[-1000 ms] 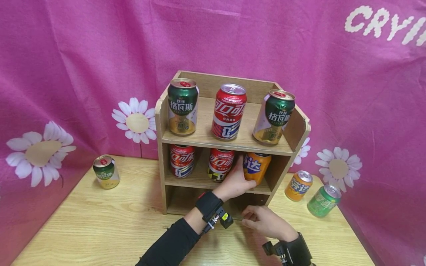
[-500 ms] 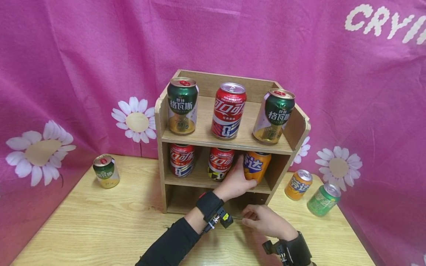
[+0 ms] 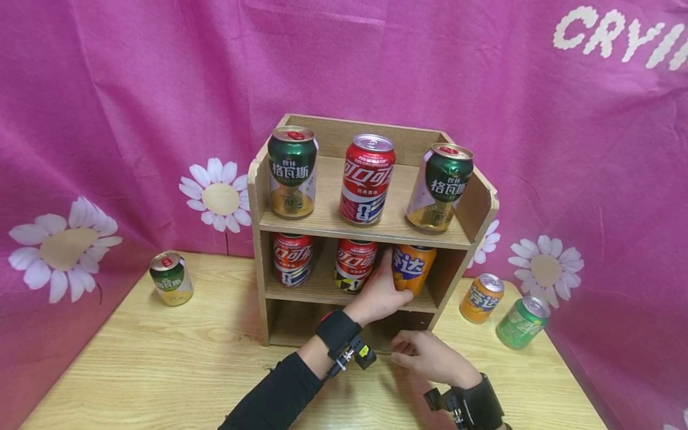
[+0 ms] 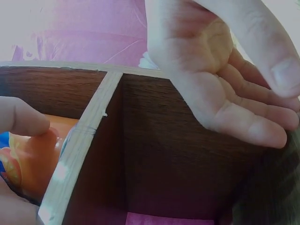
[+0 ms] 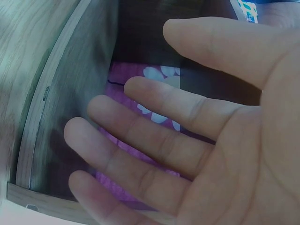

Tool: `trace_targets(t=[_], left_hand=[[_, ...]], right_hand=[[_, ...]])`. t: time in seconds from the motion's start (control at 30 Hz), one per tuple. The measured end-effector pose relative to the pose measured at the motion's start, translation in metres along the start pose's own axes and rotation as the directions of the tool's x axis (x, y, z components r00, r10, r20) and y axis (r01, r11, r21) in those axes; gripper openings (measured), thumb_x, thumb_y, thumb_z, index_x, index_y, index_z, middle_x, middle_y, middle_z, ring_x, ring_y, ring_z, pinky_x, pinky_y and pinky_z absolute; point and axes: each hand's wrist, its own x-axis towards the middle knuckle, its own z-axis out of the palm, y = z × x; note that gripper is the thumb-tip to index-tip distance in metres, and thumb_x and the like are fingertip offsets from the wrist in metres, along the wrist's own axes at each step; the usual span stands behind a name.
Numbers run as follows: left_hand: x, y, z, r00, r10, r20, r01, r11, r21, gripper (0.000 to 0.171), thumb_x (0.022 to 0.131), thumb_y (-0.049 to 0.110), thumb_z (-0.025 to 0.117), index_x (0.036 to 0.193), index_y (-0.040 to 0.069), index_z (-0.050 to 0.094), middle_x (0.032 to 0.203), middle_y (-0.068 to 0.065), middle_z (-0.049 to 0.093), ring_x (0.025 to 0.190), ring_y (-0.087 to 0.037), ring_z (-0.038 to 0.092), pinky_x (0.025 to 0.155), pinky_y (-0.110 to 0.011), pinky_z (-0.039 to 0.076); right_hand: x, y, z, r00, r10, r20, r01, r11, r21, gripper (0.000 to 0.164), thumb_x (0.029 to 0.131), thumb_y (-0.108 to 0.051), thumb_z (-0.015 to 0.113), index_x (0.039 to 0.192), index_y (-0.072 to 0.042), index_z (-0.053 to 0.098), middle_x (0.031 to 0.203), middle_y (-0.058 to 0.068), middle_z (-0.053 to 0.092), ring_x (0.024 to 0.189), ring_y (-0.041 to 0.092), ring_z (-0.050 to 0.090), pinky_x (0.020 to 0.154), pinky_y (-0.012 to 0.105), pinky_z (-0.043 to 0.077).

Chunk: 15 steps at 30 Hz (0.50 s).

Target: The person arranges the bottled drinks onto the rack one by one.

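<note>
In the head view my left hand [image 3: 380,292] grips an orange soda can [image 3: 414,269] at the right of the middle shelf, thumb on its near side. The left wrist view shows those fingers [image 4: 26,119] against the orange can [image 4: 40,150], beside a wooden shelf edge. My right hand [image 3: 432,356] hovers before the bottom compartment, holding nothing. Its fingers look loose and spread in the right wrist view, where the palm [image 5: 234,159] faces the camera. Two red cola cans [image 3: 356,264] stand left of the orange can on the same shelf.
The wooden shelf unit [image 3: 365,234] bears a cola can [image 3: 367,179] between two green-and-gold cans [image 3: 292,173] on top. Another green-and-gold can [image 3: 171,279] stands on the table at left. To the right are an orange can [image 3: 481,298] and a green can [image 3: 522,322]. Pink cloth [image 3: 161,89] hangs behind.
</note>
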Motion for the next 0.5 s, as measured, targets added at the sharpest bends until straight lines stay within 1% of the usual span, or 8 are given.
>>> trace_targets(t=[0.17,0.3,0.5], left_hand=[[0.0002,-0.0014,0.0005,1.0,-0.008,0.004,0.008,1.0,0.01,0.089,0.078,0.007,0.068,0.149,0.004,0.014,0.135,-0.016,0.043,0.118,-0.024,0.047,0.101,-0.035,0.038],[0.0,-0.0021,0.001,1.0,0.004,-0.003,-0.004,1.0,0.015,0.089,0.077,0.007,0.069,0.148,0.003,0.015,0.134,-0.016,0.044,0.117,-0.025,0.048,0.1,-0.036,0.039],[0.0003,-0.0013,0.0018,1.0,0.018,-0.014,-0.018,1.0,0.016,0.093,0.077,0.006,0.07,0.149,0.004,0.011,0.135,-0.017,0.042,0.118,-0.026,0.048,0.1,-0.036,0.039]], right_hand=[[-0.0002,-0.0002,0.0006,1.0,-0.004,-0.001,0.004,1.0,0.0,0.017,0.09,-0.017,0.064,0.1,-0.003,0.064,0.085,-0.005,0.063,0.075,0.009,0.059,0.066,0.026,0.05],[-0.0003,-0.0007,0.0011,1.0,0.001,-0.001,-0.001,1.0,-0.002,0.017,0.09,-0.017,0.064,0.1,-0.003,0.064,0.085,-0.005,0.063,0.075,0.009,0.059,0.066,0.026,0.05],[0.0004,-0.0014,0.0007,1.0,0.007,-0.001,-0.007,1.0,-0.001,0.018,0.09,-0.017,0.064,0.101,-0.003,0.064,0.086,-0.005,0.062,0.076,0.009,0.059,0.067,0.027,0.05]])
